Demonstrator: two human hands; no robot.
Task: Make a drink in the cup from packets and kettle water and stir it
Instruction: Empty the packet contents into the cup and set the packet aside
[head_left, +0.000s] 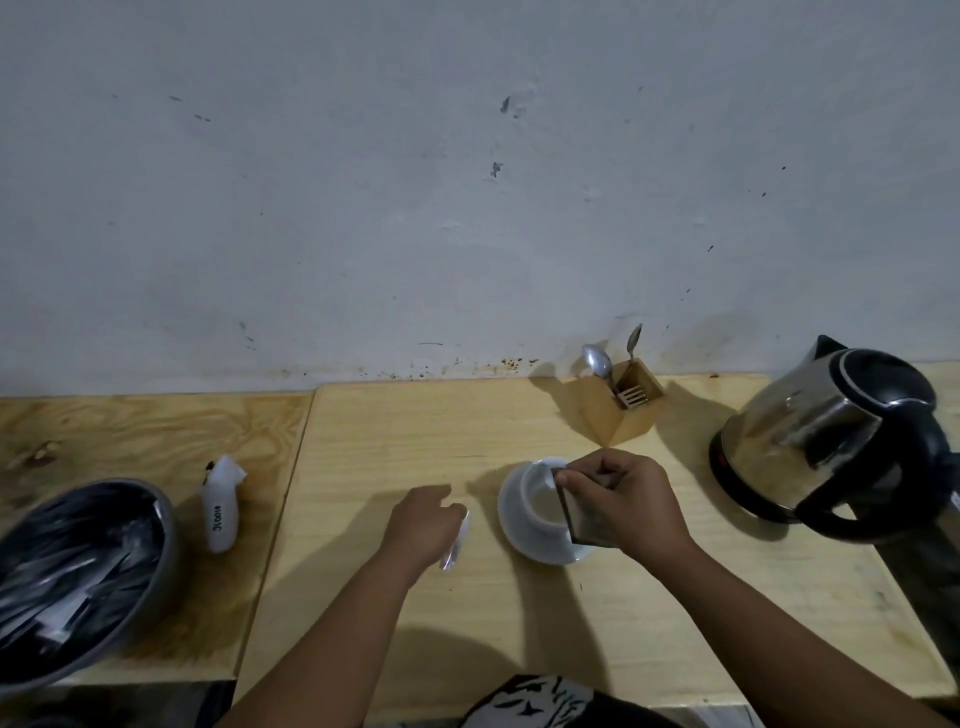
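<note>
A white cup (537, 501) stands on a white saucer (514, 525) in the middle of the wooden table. My right hand (623, 499) holds a dark packet (584, 519) tilted over the cup's rim, its torn corner at the opening. My left hand (423, 522) rests on the table to the left of the saucer, pinching a small silvery scrap of wrapper (456, 543). A steel electric kettle (826, 436) with a black handle stands at the right.
A grey bowl (161, 525) with several dark packets sits at the lower left. A white crumpled packet (221, 504) lies beside it. A wooden holder (621, 410) with spoons and a fork stands by the wall.
</note>
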